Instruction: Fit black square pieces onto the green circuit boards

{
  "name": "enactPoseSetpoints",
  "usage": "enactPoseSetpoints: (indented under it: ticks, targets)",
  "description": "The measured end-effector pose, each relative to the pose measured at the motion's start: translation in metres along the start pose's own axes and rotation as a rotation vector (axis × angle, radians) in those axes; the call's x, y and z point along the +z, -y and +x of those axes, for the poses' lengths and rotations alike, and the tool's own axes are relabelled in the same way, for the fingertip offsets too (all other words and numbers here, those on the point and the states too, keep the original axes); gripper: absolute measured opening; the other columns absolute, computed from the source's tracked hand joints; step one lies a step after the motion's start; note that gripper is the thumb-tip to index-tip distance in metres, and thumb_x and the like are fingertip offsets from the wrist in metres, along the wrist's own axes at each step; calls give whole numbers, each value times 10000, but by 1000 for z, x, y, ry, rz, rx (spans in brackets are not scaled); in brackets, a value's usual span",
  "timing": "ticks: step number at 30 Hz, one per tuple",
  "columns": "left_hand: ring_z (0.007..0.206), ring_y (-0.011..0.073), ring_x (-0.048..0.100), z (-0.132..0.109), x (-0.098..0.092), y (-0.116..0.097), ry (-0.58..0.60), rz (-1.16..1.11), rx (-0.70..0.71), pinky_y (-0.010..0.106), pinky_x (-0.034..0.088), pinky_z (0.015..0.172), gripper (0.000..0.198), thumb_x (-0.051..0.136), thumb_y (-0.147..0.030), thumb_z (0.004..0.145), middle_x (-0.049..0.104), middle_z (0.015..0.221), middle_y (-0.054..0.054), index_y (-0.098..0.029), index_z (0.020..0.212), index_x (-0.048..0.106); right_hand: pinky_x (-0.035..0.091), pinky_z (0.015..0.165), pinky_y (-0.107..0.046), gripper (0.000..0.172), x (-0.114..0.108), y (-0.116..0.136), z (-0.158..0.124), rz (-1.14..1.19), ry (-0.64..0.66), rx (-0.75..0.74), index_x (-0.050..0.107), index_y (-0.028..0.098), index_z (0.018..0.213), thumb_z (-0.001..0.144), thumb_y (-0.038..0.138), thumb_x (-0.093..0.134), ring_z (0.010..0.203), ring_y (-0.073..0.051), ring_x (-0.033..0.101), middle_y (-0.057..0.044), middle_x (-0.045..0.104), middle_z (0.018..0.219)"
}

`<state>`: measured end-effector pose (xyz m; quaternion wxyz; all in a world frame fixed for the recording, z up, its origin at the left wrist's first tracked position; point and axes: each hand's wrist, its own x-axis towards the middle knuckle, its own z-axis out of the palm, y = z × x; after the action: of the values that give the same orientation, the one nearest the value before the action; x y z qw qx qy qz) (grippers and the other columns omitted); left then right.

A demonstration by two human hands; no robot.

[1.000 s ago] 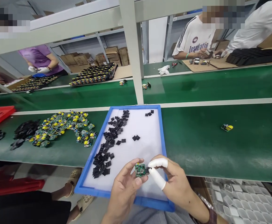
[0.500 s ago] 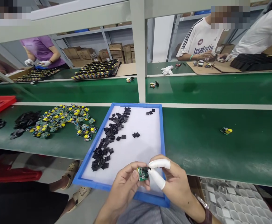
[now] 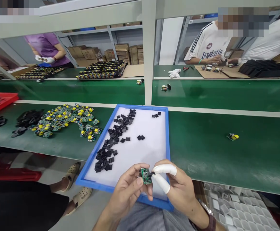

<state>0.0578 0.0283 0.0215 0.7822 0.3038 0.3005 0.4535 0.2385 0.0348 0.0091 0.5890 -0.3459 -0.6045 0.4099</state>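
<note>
Over the near end of the blue-rimmed tray (image 3: 168,138), my left hand (image 3: 131,186) grips a small green circuit board (image 3: 145,176) by its edges. My right hand (image 3: 178,184), with white finger cots on thumb and forefinger, pinches a small black plastic piece (image 3: 151,173) against the board's right side. Whether that piece is seated on the board, I cannot tell. Many black plastic clips (image 3: 117,130) lie in a band along the tray's left side. A pair of them sits mid-tray, and a few more are near the far right corner.
Left of the tray is a heap of circuit boards with yellow parts (image 3: 65,117), beside black pieces (image 3: 29,118) and a red tray (image 3: 0,102). A single board (image 3: 233,136) lies on the right. Co-workers handle parts across the green conveyor (image 3: 202,93).
The board has turned slightly in my left hand, its green face now more toward me. My right hand keeps its pinch at the board's edge. The view has shifted a little.
</note>
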Motion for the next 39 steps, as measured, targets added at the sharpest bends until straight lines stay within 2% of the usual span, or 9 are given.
enactPoseSetpoints:
  ticks: [7,12,15,19,23,25,28,33,39]
  targets:
    - [681,169,687,1,0,1,13,-42,-37,287,600,617,332,747,-313,902,684,782,57,-171,1202,742,589,739,-325,381,-2,2,1,-37,62,-110,679,252,1190,915,0,598,859,-200,702,-63,701,984]
    - [665,158,684,1,-3,1,18,-55,-49,272,583,612,312,710,-300,933,685,774,53,-189,1223,737,580,758,-364,518,-10,5,5,-120,191,-252,621,236,1301,888,-75,578,893,-217,671,-94,690,1023]
    - [643,146,667,2,-3,3,9,0,-67,269,569,627,333,691,-338,947,682,762,51,-195,1244,733,580,755,-356,478,-12,6,7,-150,248,-213,632,226,1272,891,-59,588,890,-213,673,-95,688,1023]
    - [749,126,639,6,-2,9,-108,152,-22,243,557,705,310,676,-373,956,668,957,64,-205,1202,760,568,695,-304,336,-8,5,8,-87,188,-52,674,227,1133,896,-5,616,755,-163,676,-57,672,968]
    - [840,132,645,7,-4,16,-295,273,94,235,582,749,269,695,-345,943,643,1106,46,-282,1201,740,547,741,-298,358,-3,0,5,-121,120,-25,686,251,1141,894,4,614,827,-170,662,-36,669,952]
    - [932,177,664,5,-6,16,-281,303,141,269,607,786,251,710,-335,928,640,1146,63,-267,1167,751,539,769,-296,362,-2,-2,4,-124,95,-23,692,256,1132,895,-3,605,855,-168,658,-31,667,958]
    - [1060,247,680,4,-8,11,-177,308,148,331,624,862,359,802,-260,843,612,1328,102,-250,1198,748,531,777,-284,337,-2,-3,3,-117,47,-20,693,247,1112,897,0,612,849,-157,650,-24,664,959]
    - [939,210,742,4,-6,5,-146,297,140,345,644,855,392,804,-165,832,744,1222,107,-270,1206,751,527,798,-281,297,-1,0,1,-90,26,-2,688,238,1103,915,20,615,873,-154,659,-26,670,985]
    - [1092,215,726,5,-7,7,-168,462,291,253,595,927,395,832,-121,784,770,1207,81,-276,1145,792,527,775,-270,332,4,0,1,-63,1,-3,700,261,1100,908,5,608,848,-147,660,-12,672,955]
